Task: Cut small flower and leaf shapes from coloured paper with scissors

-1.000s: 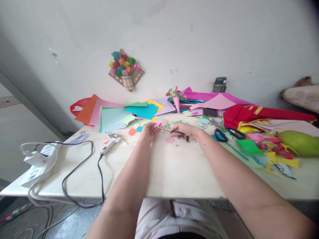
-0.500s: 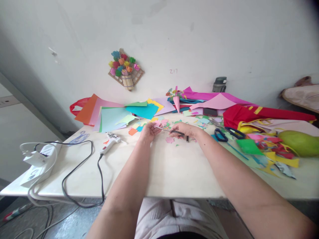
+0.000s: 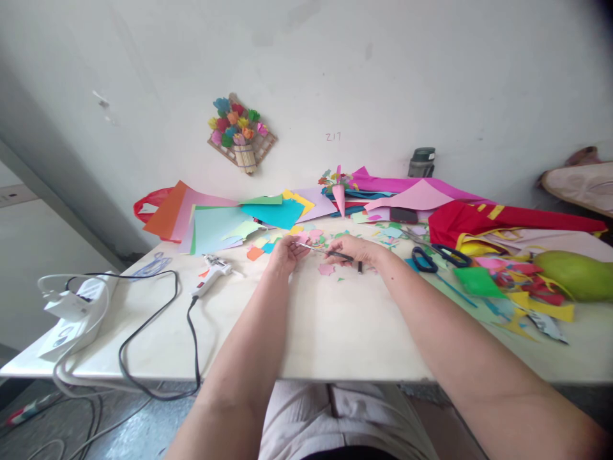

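My right hand (image 3: pixel 352 250) is closed around the dark handles of a pair of scissors (image 3: pixel 313 248), whose thin metal blades point left. The blade tips reach the fingers of my left hand (image 3: pixel 287 253). Those fingers are bent together in a pinch; whatever lies between them is too small and hidden to name. Small pink, green and blue paper scraps (image 3: pixel 327 269) lie around and behind both hands. Part of the scissors' handle sticks out below my right palm.
At left lie a white glue gun (image 3: pixel 211 279), its black cord and a power strip (image 3: pixel 79 319). Coloured paper sheets (image 3: pixel 215 223) line the back. On the right are blue-handled scissors (image 3: pixel 453 255), red fabric (image 3: pixel 479 223) and a green round object (image 3: pixel 569 275). A paper bouquet (image 3: pixel 339 195) stands behind.
The scissors' handles look slightly closer together than before. Both hands stay in nearly the same place.
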{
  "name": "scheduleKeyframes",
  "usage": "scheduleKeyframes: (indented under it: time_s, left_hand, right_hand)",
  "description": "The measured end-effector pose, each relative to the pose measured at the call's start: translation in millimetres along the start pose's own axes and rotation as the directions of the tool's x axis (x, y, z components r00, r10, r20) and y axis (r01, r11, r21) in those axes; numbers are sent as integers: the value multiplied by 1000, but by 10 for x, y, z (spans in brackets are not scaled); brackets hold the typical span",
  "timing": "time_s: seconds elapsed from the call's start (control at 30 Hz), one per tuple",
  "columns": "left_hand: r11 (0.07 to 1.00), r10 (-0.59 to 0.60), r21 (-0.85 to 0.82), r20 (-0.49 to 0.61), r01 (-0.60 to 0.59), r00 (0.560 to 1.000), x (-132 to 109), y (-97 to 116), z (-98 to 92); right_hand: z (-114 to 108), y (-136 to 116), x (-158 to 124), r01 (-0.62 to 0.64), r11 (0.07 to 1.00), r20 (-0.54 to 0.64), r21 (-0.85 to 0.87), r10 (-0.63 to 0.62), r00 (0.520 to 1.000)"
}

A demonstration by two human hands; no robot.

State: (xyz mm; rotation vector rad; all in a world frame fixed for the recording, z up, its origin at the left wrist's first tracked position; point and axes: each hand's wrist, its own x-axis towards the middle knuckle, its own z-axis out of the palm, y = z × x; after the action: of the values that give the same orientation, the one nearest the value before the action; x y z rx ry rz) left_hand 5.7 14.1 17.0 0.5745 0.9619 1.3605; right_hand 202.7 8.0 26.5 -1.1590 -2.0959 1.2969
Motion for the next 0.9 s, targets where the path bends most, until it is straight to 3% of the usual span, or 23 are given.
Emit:
scheduleKeyframes:
  time_s: [0.47,0.9]
  left_hand:
    - [1000,-3,-7,26,3,1000,-36,10,8]
    - [999,2,36,32,-3,999,11,-10,-14]
  right_hand:
    - [21,-107,-49,-41,999,31,-15,42,999]
    - [-8,-14,-19,-25,999,43,-36,26,999]
